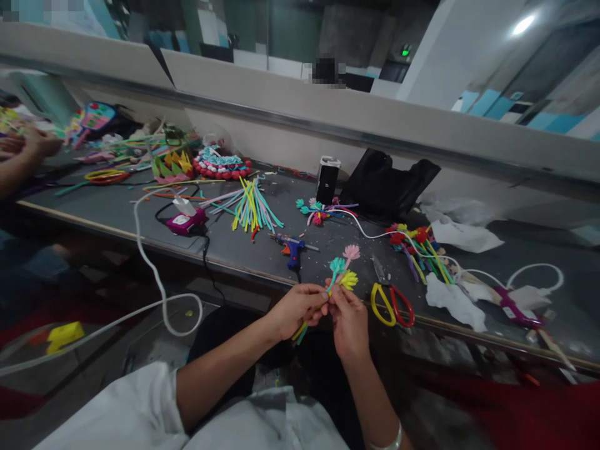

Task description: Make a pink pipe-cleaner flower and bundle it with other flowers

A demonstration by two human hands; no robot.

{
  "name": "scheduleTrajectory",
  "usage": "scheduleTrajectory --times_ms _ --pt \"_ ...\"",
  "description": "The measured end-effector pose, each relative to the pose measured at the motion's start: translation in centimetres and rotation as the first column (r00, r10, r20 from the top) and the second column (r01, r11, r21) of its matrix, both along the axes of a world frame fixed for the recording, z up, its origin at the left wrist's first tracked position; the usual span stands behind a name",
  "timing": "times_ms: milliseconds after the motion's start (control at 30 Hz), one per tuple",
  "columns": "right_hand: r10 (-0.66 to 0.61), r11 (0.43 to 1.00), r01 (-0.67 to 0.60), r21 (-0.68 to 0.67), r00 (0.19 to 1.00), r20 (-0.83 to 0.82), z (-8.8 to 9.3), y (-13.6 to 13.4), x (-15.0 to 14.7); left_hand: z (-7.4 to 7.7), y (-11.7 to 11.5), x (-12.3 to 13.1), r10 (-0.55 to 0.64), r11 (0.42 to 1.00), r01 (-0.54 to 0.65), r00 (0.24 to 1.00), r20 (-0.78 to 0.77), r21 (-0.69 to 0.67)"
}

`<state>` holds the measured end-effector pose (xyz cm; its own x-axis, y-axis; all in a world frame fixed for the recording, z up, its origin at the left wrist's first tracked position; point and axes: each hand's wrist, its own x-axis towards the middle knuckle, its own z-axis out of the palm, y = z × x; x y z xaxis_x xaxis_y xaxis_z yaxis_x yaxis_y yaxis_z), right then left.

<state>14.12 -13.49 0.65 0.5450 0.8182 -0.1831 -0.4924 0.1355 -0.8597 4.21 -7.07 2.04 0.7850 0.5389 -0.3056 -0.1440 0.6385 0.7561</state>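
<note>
Between my two hands is a small bunch of pipe-cleaner flowers (337,265) with teal, pink and yellow heads. My left hand (302,306) is closed round the stems, whose ends stick out below it. My right hand (349,315) pinches the same stems just under the yellow head, its fingertips meeting those of the left. Beyond my hands a blue glue gun (294,248) lies on the workbench (225,250). Scissors (391,303) with one yellow and one red handle lie at the bench edge, right of my right hand.
Loose pipe cleaners (255,206) lie at mid-bench. More flowers (321,209) lie by a phone (327,181), others (417,240) further right. A black bag (389,184) stands behind. Purple power strips (186,220) and a white cable (157,278) cross the area. Another person's hand (40,140) is far left.
</note>
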Motion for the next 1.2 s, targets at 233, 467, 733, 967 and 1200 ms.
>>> scheduleTrajectory --times_ms 233,467,733,967,1200 --pt "-0.038 0.999 0.039 -0.003 0.994 0.101 0.0 -0.1 -0.4 -0.4 -0.2 -0.1 0.046 0.999 -0.046 0.999 0.000 0.007" --pt "0.042 0.999 -0.043 0.006 0.995 0.091 0.3 -0.5 0.0 -0.3 0.5 -0.6 -0.076 0.992 0.085 0.993 0.088 -0.099" --pt "0.145 0.989 -0.146 0.001 0.988 0.057 0.9 -0.6 0.5 -0.8 1.3 -1.1 -0.112 0.991 0.113 0.994 0.018 -0.074" --pt "0.178 0.984 -0.178 -0.009 0.978 0.105 1.5 -0.6 0.5 -0.3 1.4 -1.4 -0.108 0.991 0.110 0.994 0.027 -0.080" --pt "0.171 0.982 -0.179 0.061 0.978 0.119 0.5 -0.9 -0.2 -0.2 0.7 -1.4 0.173 0.984 -0.176 0.980 0.098 0.022"
